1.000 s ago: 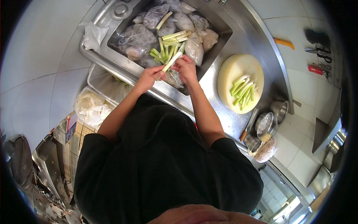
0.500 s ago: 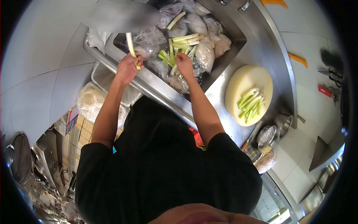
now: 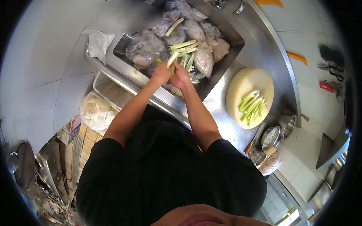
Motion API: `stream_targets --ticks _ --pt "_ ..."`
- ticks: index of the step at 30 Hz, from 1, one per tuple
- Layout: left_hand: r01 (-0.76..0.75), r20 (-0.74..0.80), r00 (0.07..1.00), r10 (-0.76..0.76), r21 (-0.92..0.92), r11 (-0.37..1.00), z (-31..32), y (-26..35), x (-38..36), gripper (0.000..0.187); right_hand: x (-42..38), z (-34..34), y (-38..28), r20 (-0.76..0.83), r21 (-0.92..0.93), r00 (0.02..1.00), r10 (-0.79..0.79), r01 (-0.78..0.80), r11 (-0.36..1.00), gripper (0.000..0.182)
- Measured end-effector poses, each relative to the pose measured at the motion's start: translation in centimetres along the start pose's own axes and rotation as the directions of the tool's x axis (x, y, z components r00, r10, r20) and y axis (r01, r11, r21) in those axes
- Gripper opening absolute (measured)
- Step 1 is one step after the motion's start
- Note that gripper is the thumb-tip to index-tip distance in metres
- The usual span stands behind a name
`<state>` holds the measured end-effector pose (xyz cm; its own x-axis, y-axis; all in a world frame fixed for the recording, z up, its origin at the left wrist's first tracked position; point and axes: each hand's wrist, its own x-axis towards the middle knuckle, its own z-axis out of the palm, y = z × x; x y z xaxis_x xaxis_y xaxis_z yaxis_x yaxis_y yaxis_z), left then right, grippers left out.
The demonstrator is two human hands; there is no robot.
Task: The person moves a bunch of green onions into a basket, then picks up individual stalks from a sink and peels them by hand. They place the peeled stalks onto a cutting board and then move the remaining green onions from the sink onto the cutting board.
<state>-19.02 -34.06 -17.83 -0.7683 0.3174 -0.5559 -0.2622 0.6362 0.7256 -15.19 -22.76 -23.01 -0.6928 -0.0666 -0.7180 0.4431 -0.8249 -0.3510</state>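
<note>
Over the near side of the sink (image 3: 222, 71), my left hand (image 3: 161, 74) is closed around a pale green-and-white stalk that looks like celery (image 3: 172, 59), its white end pointing up and away. Close against it, my right hand (image 3: 180, 77) has its fingers bent and pinched at the stalk's lower part; what exactly lies between them is partly hidden. Just beyond the hands, more celery stalks (image 3: 185, 46) lie on knotted plastic bags of pale food (image 3: 204, 60) in the sink. One single stalk (image 3: 174, 27) rests farther back.
Right of the sink, a round cutting board (image 3: 234, 85) carries several cut stalks (image 3: 252, 106). Metal bowls (image 3: 288, 126) and a knife (image 3: 255, 138) lie beyond it. A faucet (image 3: 239, 8) stands at the back. A plastic-lined tub (image 3: 98, 109) sits below the sink's left edge.
My left hand has moved right with its stalk, from the sink's left rim to beside my right hand. My right hand has shifted slightly nearer to me and now meets the stalk.
</note>
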Motion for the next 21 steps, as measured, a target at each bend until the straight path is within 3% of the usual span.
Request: stream_targets --ticks 1,3,7,10,13,16,19,21 --pt "-0.023 -0.049 0.999 0.024 0.016 1.0 0.9 -0.5 -0.2 0.043 -0.6 0.2 -0.4 -0.006 0.077 0.997 0.081 -0.08 0.994 0.028" --pt "-0.06 -0.144 0.987 0.067 0.053 0.997 2.6 -1.8 -0.3 0.045 -0.7 -0.2 -0.3 -0.067 0.016 0.996 0.059 -0.058 0.998 0.031" --pt "-0.152 0.1 0.984 0.149 0.025 0.988 3.1 -3.0 -1.0 0.037 1.0 -1.0 -0.9 -0.089 0.044 0.996 -0.019 0.023 0.999 0.029" --pt "0.042 0.004 0.999 -0.042 -0.043 0.998 1.5 -1.1 -1.2 0.037 0.9 -0.4 -1.6 -0.086 0.063 0.989 -0.118 0.124 0.99 0.026" --pt "0.11 -0.336 0.939 -0.078 0.076 0.991 0.7 -5.3 3.3 0.039 0.4 -0.9 -2.5 -0.049 0.097 0.982 -0.182 0.186 0.978 0.025" --pt "-0.159 -0.266 0.926 0.267 0.366 0.917 0.1 -4.5 4.8 0.035 0.5 -2.1 -1.8 0.008 0.062 0.973 -0.229 0.228 0.972 0.028" --pt "-0.28 -0.021 0.955 0.297 0.28 0.918 4.2 -2.5 4.0 0.036 0.3 -2.1 -0.7 0.009 0.116 0.992 -0.122 0.121 0.986 0.026" --pt "-0.082 -0.044 0.994 0.097 0.272 0.959 5.2 -0.3 2.0 0.038 -0.9 -1.1 -0.5 -0.073 0.207 0.994 -0.086 0.099 0.973 0.023"
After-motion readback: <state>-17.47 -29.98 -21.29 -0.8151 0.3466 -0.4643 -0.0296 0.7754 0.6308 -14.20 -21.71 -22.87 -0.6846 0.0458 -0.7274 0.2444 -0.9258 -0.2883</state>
